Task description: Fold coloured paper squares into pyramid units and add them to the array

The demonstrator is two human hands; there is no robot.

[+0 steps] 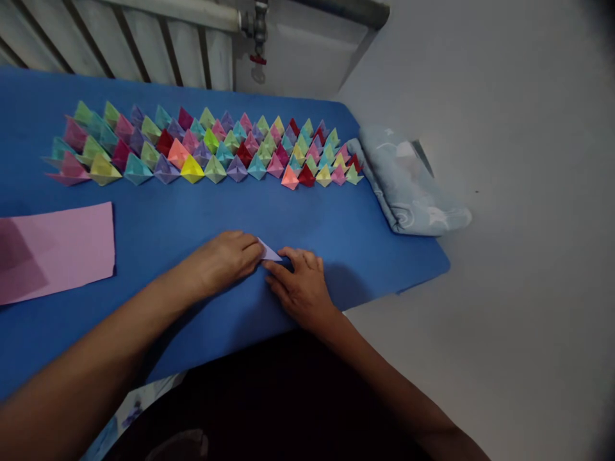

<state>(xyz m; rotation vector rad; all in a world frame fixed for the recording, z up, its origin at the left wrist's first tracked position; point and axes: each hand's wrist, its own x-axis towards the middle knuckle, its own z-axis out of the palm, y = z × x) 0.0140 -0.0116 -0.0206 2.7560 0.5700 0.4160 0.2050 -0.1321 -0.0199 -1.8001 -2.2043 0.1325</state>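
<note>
1. Two bare hands met at one small piece of pale purple paper (270,251); it lay beneath the fingertips of the left hand (230,259), which was bunched narrow, holding it against the blue tabletop (206,208); its tip reached the slightly spread right hand (302,285), though I could not tell whether that hand pinched or merely touched it.
2. The visible paper was smooth and triangular; beyond both hands stood rows of crisp, peaked folded paper shapes (215,168) in many colours; left of the left hand lay a pink sheet (62,246); beyond the right hand, rightward, rested a soft, folded cloth (408,186).
3. The tabletop's near edge ran close to the right hand; bare blue separated the hands from the rows, and the left hand from the sheet.
</note>
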